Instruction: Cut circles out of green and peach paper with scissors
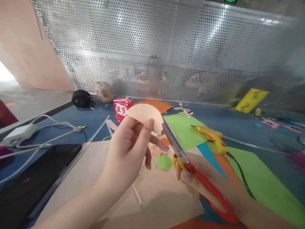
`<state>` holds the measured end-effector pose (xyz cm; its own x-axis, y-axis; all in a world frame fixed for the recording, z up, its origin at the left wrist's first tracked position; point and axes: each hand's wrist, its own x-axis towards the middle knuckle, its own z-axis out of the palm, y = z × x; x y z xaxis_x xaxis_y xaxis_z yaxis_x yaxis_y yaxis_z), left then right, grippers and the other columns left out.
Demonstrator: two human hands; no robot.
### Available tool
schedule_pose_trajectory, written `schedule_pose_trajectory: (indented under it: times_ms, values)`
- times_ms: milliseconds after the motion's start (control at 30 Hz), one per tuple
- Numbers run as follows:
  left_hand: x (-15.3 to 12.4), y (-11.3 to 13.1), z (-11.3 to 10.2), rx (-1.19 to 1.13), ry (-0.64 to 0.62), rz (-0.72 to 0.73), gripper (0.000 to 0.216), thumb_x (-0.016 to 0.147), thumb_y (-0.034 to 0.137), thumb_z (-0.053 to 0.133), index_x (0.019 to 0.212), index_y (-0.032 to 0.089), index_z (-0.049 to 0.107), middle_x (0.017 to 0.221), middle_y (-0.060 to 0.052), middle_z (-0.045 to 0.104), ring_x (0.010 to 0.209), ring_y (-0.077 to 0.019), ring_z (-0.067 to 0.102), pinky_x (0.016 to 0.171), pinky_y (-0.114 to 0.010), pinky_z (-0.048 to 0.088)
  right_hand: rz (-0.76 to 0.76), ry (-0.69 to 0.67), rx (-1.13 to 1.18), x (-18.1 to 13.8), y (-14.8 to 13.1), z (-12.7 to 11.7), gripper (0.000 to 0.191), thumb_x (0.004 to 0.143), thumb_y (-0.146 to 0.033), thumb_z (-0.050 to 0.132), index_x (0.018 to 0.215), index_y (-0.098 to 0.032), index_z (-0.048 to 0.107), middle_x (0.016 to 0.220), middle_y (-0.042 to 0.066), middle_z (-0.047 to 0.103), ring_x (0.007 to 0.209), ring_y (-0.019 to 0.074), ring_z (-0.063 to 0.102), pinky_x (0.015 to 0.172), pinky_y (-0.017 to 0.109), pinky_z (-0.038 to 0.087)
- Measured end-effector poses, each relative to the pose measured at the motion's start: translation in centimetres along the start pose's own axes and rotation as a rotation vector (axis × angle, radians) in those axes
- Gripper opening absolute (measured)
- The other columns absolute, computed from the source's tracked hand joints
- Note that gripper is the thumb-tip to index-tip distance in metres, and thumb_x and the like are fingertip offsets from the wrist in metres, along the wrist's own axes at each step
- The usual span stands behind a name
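Observation:
Between the thumb and fingers of my left hand (135,140) is a peach paper piece (146,114) with a rounded top edge. Its lower right edge is cut into small notches. My right hand (190,178) grips scissors (175,144) with red and yellow handles, the blades pointing up and left beside the notched edge. Below the hands lie a small green paper circle (164,162), an orange paper circle (165,141) and peach scraps on a large peach sheet (162,194).
A yellow hot glue gun (213,136) lies on green paper (184,130) at right. A red box (121,109), black round object (82,99) and orange paper (156,106) stand or lie behind. At left are a black tablet-like slab (35,181) and a white charger (22,132) with cables.

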<state>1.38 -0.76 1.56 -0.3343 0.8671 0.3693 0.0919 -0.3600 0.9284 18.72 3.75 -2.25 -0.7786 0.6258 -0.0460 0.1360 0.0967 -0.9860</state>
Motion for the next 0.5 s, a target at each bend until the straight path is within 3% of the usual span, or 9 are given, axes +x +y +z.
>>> schedule_pose_trajectory:
  times_ms: [100, 300, 500]
  values:
    - [0.0, 0.1, 0.0, -0.044, -0.042, -0.015, 0.019, 0.085, 0.034, 0.06, 0.081, 0.021, 0.046, 0.075, 0.001, 0.064, 0.057, -0.0194, 0.071, 0.023, -0.016, 0.042, 0.008, 0.014, 0.006, -0.2, -0.7, 0.1, 0.055, 0.077, -0.074, 0.054, 0.074, -0.02, 0.042, 0.061, -0.007, 0.035, 0.044, 0.0052, 0.029, 0.04, 0.022, 0.022]
    - [0.2, -0.1, -0.3, -0.035, -0.02, 0.0, 0.011, 0.083, 0.024, 0.064, 0.082, 0.02, 0.054, 0.067, 0.005, 0.059, 0.035, -0.0034, 0.048, 0.027, -0.013, 0.041, 0.01, 0.065, -0.039, -0.5, -1.4, 0.5, 0.052, 0.081, -0.07, 0.053, 0.073, -0.02, 0.043, 0.059, -0.007, 0.036, 0.047, 0.0065, 0.03, 0.043, 0.024, 0.021]
    - [0.2, -0.1, -0.3, -0.054, 0.02, 0.046, 0.013, 0.085, 0.026, 0.061, 0.073, 0.019, 0.058, 0.06, 0.005, 0.055, 0.044, -0.0059, 0.048, 0.028, -0.012, 0.041, 0.049, 0.034, -0.088, -0.3, -1.3, 0.2, 0.059, 0.074, -0.079, 0.051, 0.07, -0.021, 0.036, 0.057, -0.008, 0.032, 0.046, 0.007, 0.029, 0.042, 0.024, 0.02]
